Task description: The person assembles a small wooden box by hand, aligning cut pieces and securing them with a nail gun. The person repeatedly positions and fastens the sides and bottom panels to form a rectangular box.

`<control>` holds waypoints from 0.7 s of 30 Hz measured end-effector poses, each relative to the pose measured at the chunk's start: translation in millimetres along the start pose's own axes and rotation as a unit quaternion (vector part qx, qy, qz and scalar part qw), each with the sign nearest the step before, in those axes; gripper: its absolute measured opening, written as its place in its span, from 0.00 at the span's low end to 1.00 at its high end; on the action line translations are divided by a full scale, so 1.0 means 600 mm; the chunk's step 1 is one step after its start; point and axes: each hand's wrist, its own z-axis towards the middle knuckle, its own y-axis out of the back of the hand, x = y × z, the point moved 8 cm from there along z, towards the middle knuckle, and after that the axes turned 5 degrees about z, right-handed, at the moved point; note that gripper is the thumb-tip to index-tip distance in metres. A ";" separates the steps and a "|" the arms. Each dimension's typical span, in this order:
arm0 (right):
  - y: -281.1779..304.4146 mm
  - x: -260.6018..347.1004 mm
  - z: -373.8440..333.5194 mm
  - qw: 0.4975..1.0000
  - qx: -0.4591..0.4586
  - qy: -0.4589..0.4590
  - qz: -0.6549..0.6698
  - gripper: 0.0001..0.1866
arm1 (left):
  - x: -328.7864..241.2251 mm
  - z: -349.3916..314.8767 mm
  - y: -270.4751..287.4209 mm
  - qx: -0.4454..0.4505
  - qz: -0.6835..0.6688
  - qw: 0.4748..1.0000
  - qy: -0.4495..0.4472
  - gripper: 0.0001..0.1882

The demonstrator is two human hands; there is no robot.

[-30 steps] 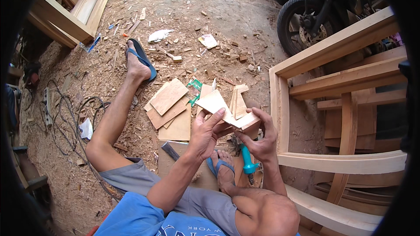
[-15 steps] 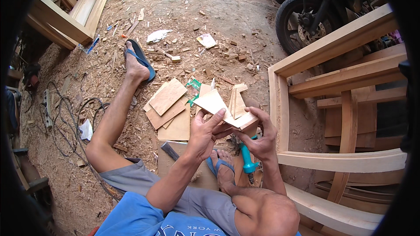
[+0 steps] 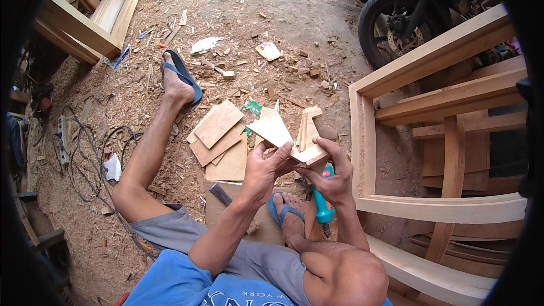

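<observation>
The workpiece [image 3: 270, 130], a pale wooden part, is held in both hands, above the ground and in front of the person. The left hand [image 3: 264, 169] pinches its near edge: thumb flat on the upper face, fingers bent beneath, tips hidden. The right hand [image 3: 333, 177] pinches the right end between the thumb, set low, and the index finger, laid over the top; the state of its remaining fingers cannot be told. A grooved piece [image 3: 307, 130] stands just beyond the workpiece; whether the two are joined cannot be told. The teal tool [image 3: 324, 208] is below the right hand, near the sandalled foot [image 3: 293, 226]. A stack of panels [image 3: 220, 124] lies beyond the left hand. A wooden frame [image 3: 364, 141] stands at the right, near a wheel [image 3: 374, 28]
</observation>
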 end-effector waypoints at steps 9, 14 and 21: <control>0.003 -0.012 0.002 1.000 0.005 -0.003 0.015 0.38 | 0.001 0.004 -0.001 -0.002 0.029 1.000 0.011 0.22; 0.000 -0.013 0.001 1.000 -0.005 -0.014 0.023 0.37 | -0.007 0.004 -0.001 -0.008 0.032 0.999 -0.002 0.23; -0.003 -0.019 0.001 1.000 -0.003 -0.008 0.002 0.37 | 0.007 0.004 -0.012 0.009 0.017 1.000 0.011 0.22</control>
